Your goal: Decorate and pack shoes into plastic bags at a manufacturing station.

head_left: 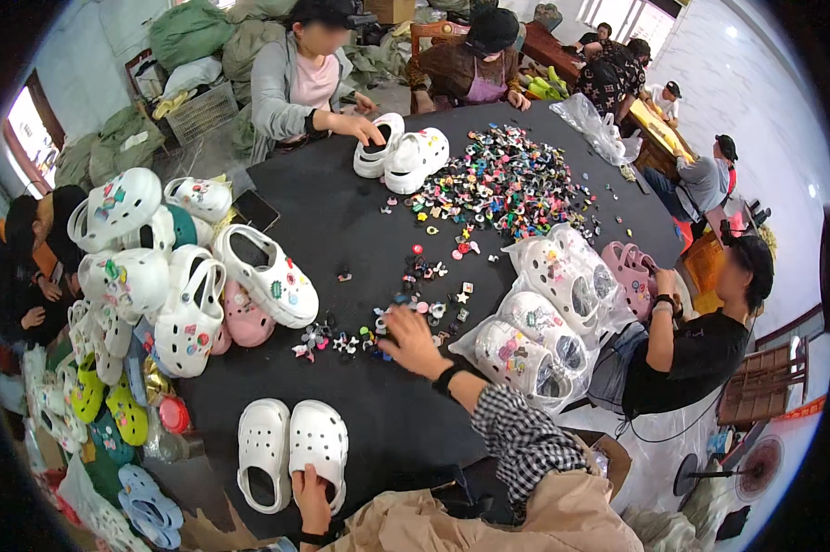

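The tabletop (360, 230) is black. The pair of clogs (293, 451) at the near edge is plain white — the piled clogs (176, 294) are white with multicoloured charms, one pink clog (246, 319) among them. The loose charms (502, 179) are mixed red, blue, green and yellow. The sleeve (521, 437) is black-and-white checked.

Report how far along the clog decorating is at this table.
Done: a heap of charm-studded white clogs lies at the left. In hand: the left hand rests on a plain white pair with no charms, while the right hand reaches into scattered small charms. Left: a large charm pile remains.
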